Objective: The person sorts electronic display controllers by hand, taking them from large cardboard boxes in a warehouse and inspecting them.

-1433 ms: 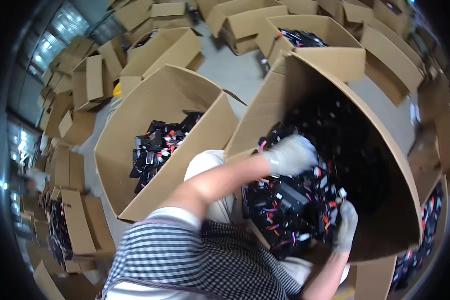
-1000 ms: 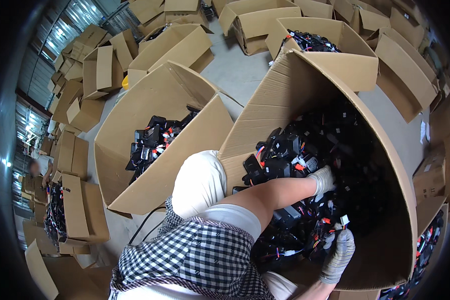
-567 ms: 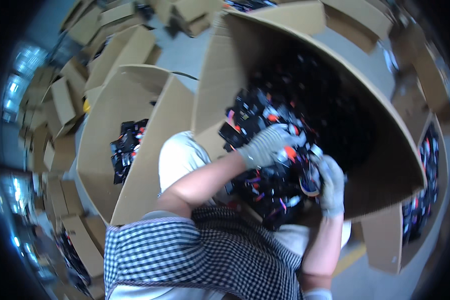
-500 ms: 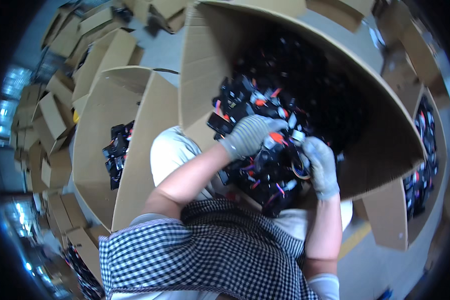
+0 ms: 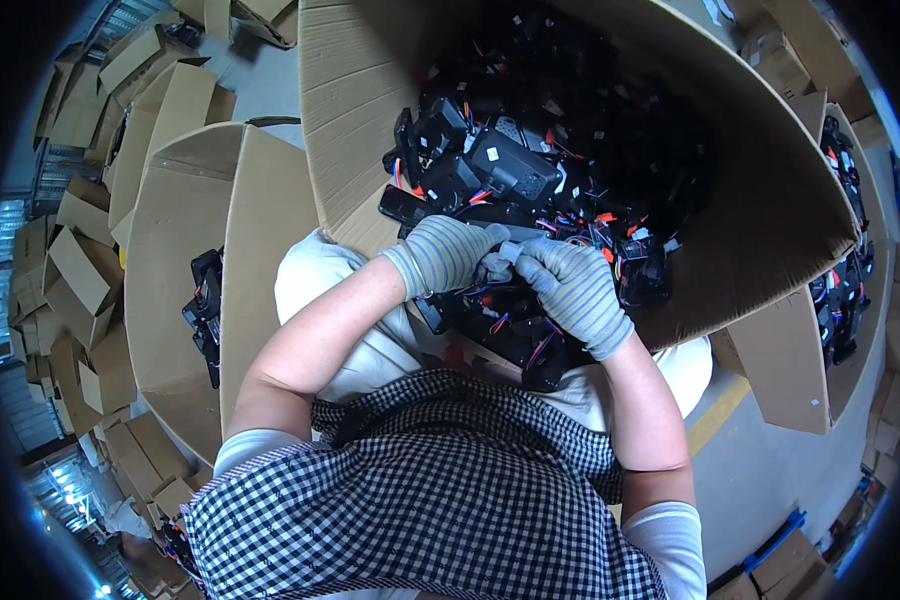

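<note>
My left hand [image 5: 444,257], in a grey striped glove, is closed at the front of a large cardboard box, its fingertips pinched on something I cannot make out. Right beside it, my right hand [image 5: 576,288], gloved alike, pinches a small whitish piece [image 5: 511,250], perhaps a connector. The fingertips of both hands nearly meet there. Under and behind them lies a heap of black plastic device housings with coloured wires. One flat black housing [image 5: 515,165] with a white sticker rests on top, beyond my hands.
The tall walls of the large box [image 5: 355,110] rise around the heap. A second open carton [image 5: 180,310] at the left holds a few black units. Another carton [image 5: 785,350] at the right also contains black parts. Several cardboard boxes stand farther left.
My right hand has moved left and up, in to my left hand, and now pinches the whitish piece. My left hand has shifted left. The view has swung slightly too.
</note>
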